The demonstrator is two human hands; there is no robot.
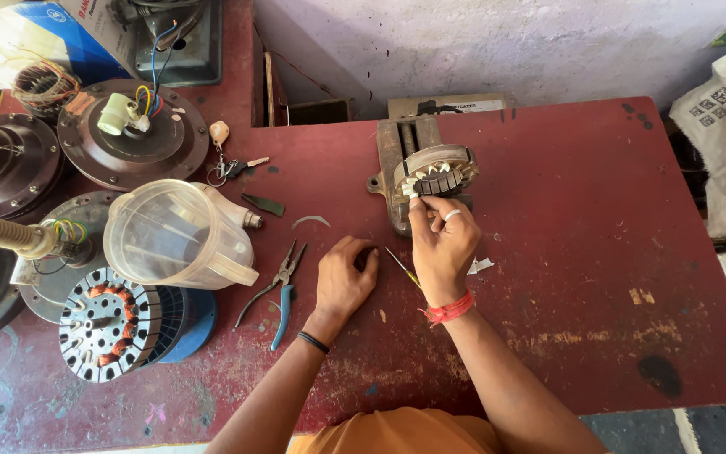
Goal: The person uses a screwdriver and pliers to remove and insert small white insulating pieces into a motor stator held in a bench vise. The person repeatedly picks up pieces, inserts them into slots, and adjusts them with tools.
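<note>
We see a round motor stator (435, 171), a grey ring of stacked metal plates with white slips of insulating paper poking out of its slots, standing on edge in a small bench vise (397, 160) on the dark red table (598, 252). It sits just above our right hand (442, 244), at its fingertips.

Our right hand is raised to the stator, fingers bunched and closed, thumb and forefinger pinching at one of the white slips on the ring's lower left edge. A ring shows on one finger and a red thread is tied around the wrist.

Our left hand (342, 282) rests on the table just to the left of the right hand, fingers curled loosely under into a half fist; whether it holds anything we cannot tell. It wears a thin black band at the wrist.

Between the two hands lies a small screwdriver (402, 267). Left of our left hand lie blue-handled pliers (276, 294), and further left a clear plastic jug (170, 235) on its side.
</note>
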